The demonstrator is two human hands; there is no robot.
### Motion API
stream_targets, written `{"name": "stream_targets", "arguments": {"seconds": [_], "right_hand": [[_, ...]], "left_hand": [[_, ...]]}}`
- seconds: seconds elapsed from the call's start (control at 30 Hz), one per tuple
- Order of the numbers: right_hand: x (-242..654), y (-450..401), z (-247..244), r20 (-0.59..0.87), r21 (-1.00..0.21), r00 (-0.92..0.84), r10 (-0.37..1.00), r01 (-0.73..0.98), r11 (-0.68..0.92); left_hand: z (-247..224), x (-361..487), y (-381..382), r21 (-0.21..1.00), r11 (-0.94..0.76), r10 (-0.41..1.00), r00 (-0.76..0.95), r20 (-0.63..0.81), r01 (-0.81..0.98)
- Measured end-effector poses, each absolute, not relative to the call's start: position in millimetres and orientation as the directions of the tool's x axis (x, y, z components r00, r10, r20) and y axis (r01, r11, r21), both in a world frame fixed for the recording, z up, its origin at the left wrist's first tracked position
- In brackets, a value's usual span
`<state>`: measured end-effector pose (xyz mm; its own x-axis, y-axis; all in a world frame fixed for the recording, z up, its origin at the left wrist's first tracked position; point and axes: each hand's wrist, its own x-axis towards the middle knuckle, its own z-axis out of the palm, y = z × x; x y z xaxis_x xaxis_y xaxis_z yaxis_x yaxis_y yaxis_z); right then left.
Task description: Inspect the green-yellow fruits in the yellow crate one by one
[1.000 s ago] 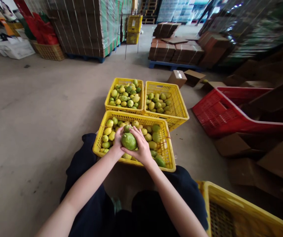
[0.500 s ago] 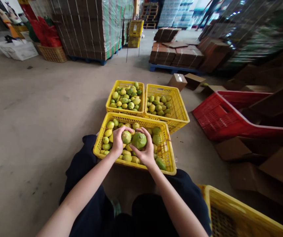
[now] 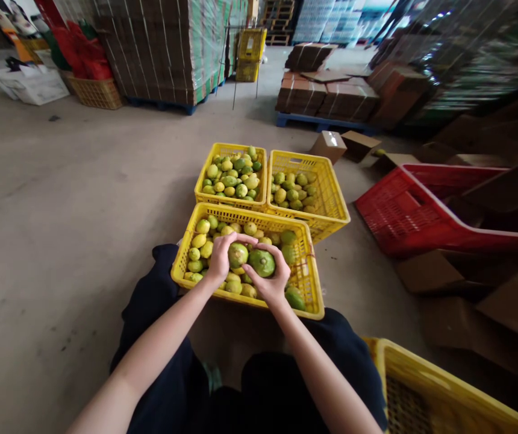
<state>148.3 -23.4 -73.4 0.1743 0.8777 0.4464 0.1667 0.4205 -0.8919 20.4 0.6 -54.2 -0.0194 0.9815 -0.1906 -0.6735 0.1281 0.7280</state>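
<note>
Both of my hands are above the near yellow crate [image 3: 247, 211], each wrapped round a fruit that looks like a small papaya. My left hand [image 3: 221, 258] holds a yellowish-green papaya [image 3: 238, 256] from its left side, fingers over the top. A greener, larger papaya [image 3: 262, 264] sits in my right hand [image 3: 277, 282], its round stem end facing me. The two fruits are side by side, very close together. Under them in the crate lie several yellow and green papayas [image 3: 199, 240]; my hands hide part of these. The crate rests near my knees.
Beyond it stand two more yellow crates, the left one [image 3: 200, 187] fuller than the right one [image 3: 338, 199]. A red crate [image 3: 376, 217] is on the right among cardboard boxes [image 3: 430, 274]. Another yellow crate [image 3: 449, 386] is by my right leg. Stacked cardboard on pallets [image 3: 326, 99] stands behind.
My hands, still gripping the two papayas, have shifted slightly right. The fruits have turned a little in the fingers, and the view has tilted slightly.
</note>
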Motion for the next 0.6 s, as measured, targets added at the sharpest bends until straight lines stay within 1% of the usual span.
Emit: {"name": "stream_targets", "arguments": {"seconds": [0.17,0.3,0.5,0.6], "right_hand": [[147.3,-24.3,-73.4,0.437,-0.896,0.186,0.880,0.180,0.406],[147.3,-24.1,-74.6,0.460,-0.884,0.186,0.868,0.191,0.427],[146.4,-24.8,-72.7,0.440,-0.896,0.199,0.876,0.163,0.413],[144.0,-24.1,-69.9,0.361,-0.931,0.173,0.916,0.115,0.345]], "left_hand": [[-51.8,19.0,1.2,0.857,0.000,1.000,-0.025,-0.015,-0.515],[-50.9,18.6,0.0,0.902,-0.083,0.996,0.004,0.093,-0.424],[-48.7,18.4,0.0,0.921,-0.112,0.993,-0.008,0.117,-0.373],[-53.6,17.8,7.4,0.934,-0.095,0.996,-0.033,0.089,-0.345]]}}
